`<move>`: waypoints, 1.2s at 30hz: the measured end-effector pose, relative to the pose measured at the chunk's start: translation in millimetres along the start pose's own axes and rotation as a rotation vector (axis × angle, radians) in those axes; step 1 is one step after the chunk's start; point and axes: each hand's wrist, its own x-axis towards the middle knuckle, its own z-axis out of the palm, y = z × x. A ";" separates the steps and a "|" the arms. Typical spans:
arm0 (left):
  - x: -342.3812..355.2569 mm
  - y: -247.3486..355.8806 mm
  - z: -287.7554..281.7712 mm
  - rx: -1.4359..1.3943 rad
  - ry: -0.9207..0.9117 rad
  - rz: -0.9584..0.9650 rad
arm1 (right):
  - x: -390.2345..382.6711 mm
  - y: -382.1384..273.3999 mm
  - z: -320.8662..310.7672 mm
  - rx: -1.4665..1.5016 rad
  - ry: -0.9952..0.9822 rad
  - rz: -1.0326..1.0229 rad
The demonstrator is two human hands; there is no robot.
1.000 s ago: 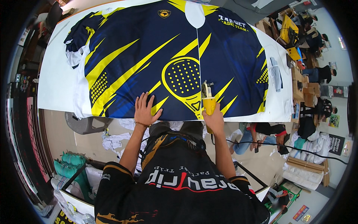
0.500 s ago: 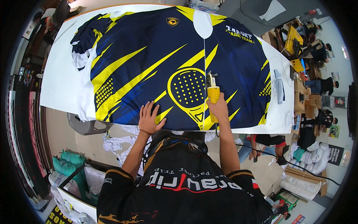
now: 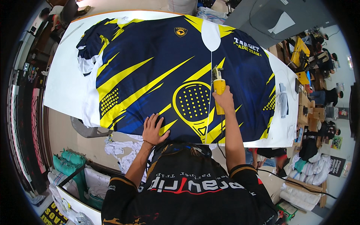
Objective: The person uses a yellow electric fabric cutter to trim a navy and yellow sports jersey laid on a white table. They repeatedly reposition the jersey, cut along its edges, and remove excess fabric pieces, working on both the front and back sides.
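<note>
My left hand (image 3: 155,130) lies fingers apart on the lower part of a large navy fabric panel (image 3: 142,97) printed with yellow streaks and a dotted racket shape. My right hand (image 3: 225,98) grips a yellow electric cloth cutter (image 3: 219,84), whose metal head sits on the thin white vertical line right of the racket. That line runs up to a white neck-shaped area (image 3: 210,35). A bunched navy and white piece (image 3: 88,54) lies at the panel's left side. The cutter's cord hangs down past my right forearm.
A white table (image 3: 60,78) carries the fabric. White scraps (image 3: 120,148) lie on the floor below it. Green sacks (image 3: 69,168) stand lower left. Several co-workers (image 3: 326,95) are among boxes and yellow equipment at the right; another person (image 3: 56,20) is upper left. A grey surface (image 3: 255,22) is beyond.
My right hand has pushed the cutter up along the line, toward the neck area. My left hand stays spread on the fabric. The whole scene has shifted down in view.
</note>
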 end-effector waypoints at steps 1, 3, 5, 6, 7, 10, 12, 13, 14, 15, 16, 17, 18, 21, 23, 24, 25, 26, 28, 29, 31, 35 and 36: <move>0.3 0.0 -0.7 0.006 -0.003 -0.003 | 9.7 0.4 1.4 -0.003 0.004 -0.012; 1.3 -0.2 -0.8 0.021 -0.011 -0.008 | 25.3 -3.7 0.8 -0.001 0.016 -0.020; 0.8 -2.6 1.9 0.021 -0.004 0.004 | 37.5 -11.6 -2.0 0.001 0.019 -0.026; 0.4 -3.9 2.6 0.021 0.000 0.010 | 41.8 -17.4 -5.4 0.001 0.015 -0.026; -0.2 -4.4 3.4 0.024 -0.009 0.001 | 46.8 -22.8 -7.8 0.002 0.011 -0.027; 0.6 -5.3 5.1 0.023 -0.014 0.007 | 70.3 -25.4 -8.8 0.015 0.036 -0.052; 1.1 -4.8 3.9 0.026 -0.014 0.004 | 84.6 -32.9 -11.0 0.015 0.028 -0.045; 0.7 -4.8 3.7 0.026 -0.020 -0.001 | 91.3 -36.5 -12.1 0.015 0.024 -0.041; 0.7 -4.7 3.1 0.026 -0.026 -0.006 | 96.8 -39.0 -13.1 0.010 0.025 -0.047; 1.0 -4.3 2.8 0.023 -0.025 -0.005 | 102.0 -41.3 -14.1 0.004 0.025 -0.052; 1.0 -4.2 2.3 0.027 -0.022 -0.007 | 107.2 -43.7 -14.9 -0.002 0.026 -0.058; 0.8 -3.3 1.6 0.030 -0.022 -0.011 | 112.0 -46.1 -15.3 0.005 0.030 -0.058; 1.3 -3.0 1.5 0.033 -0.021 -0.015 | 116.9 -48.6 -15.8 0.013 0.033 -0.058; 2.1 -3.8 1.5 0.034 -0.033 -0.014 | 132.9 -56.9 -17.5 0.015 0.033 -0.059; 5.0 -2.9 -0.8 0.020 -0.016 -0.024 | 144.3 -61.5 -18.3 0.014 0.037 -0.057; 8.4 -2.1 -2.3 0.013 -0.007 -0.027 | 150.0 -63.1 -18.2 0.014 0.044 -0.055; 12.6 -1.5 -2.6 -0.015 -0.012 -0.056 | 154.0 -63.1 -17.5 0.015 0.051 -0.052; 20.7 0.2 -3.1 -0.043 -0.013 -0.085 | 155.2 -66.2 -19.8 0.015 0.043 -0.059; 40.8 2.3 -1.8 -0.059 -0.001 -0.116 | 155.8 -68.9 -24.7 0.017 0.030 -0.066; 59.8 3.3 -2.3 -0.047 0.019 -0.117 | 155.2 -66.8 -27.4 0.027 0.031 -0.081; 97.4 -4.0 3.4 0.004 0.033 -0.133 | 150.6 -56.2 -31.9 0.052 0.048 -0.117; 161.7 -22.8 1.5 0.161 -0.060 -0.330 | 104.2 -19.0 -37.4 0.736 -0.199 -0.078; 172.1 -23.1 -3.1 0.194 -0.134 -0.372 | 86.3 -10.2 -45.8 0.773 -0.216 -0.060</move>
